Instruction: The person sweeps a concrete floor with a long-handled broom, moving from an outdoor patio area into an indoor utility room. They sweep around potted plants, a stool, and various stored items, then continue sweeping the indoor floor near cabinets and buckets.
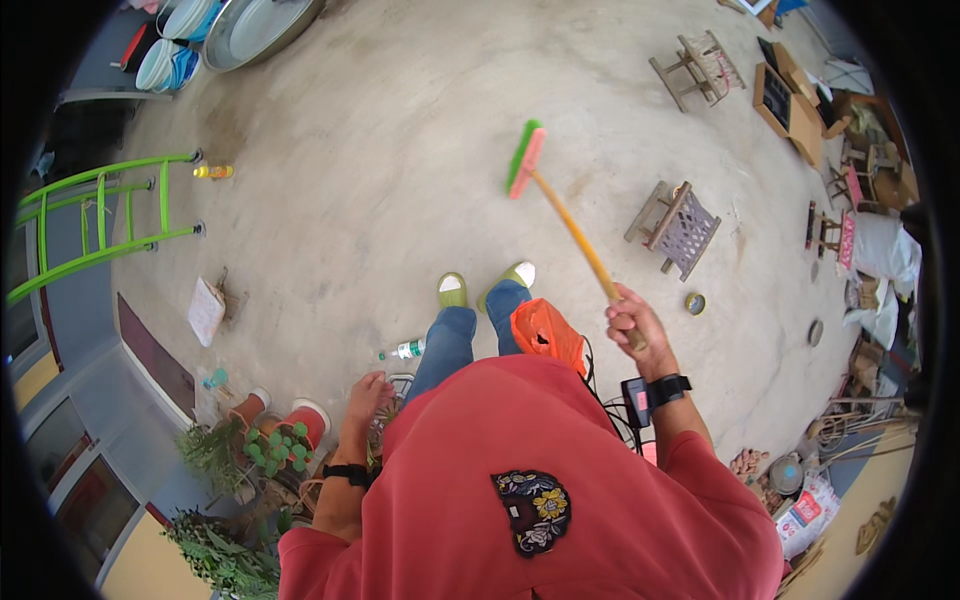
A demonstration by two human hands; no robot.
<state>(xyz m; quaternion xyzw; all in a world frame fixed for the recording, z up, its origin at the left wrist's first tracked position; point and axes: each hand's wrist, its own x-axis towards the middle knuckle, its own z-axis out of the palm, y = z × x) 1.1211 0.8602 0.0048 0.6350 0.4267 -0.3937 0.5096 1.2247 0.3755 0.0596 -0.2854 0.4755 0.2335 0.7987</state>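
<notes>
My right hand [634, 326] is closed around the lower end of a wooden handle [574, 225]. At its far end is a brush head [532, 154] with a pink back and green bristles, held out over the concrete floor ahead of my feet. My left hand [373, 394] hangs low at my left side, its fingers loosely bent; whether anything lies within them is unclear. Just past it is a clear plastic bottle with a green cap [405, 350]. An orange plastic bag [546, 330] shows beside my right leg.
A low woven stool [686, 232] stands right of the handle, with another stool [705, 69] farther off. A round tin [695, 303] is near my right hand. The green ladder [105, 244] and yellow bottle [214, 172] are left. Potted plants [277, 450] crowd my left side; cardboard boxes [787, 105] line the right.
</notes>
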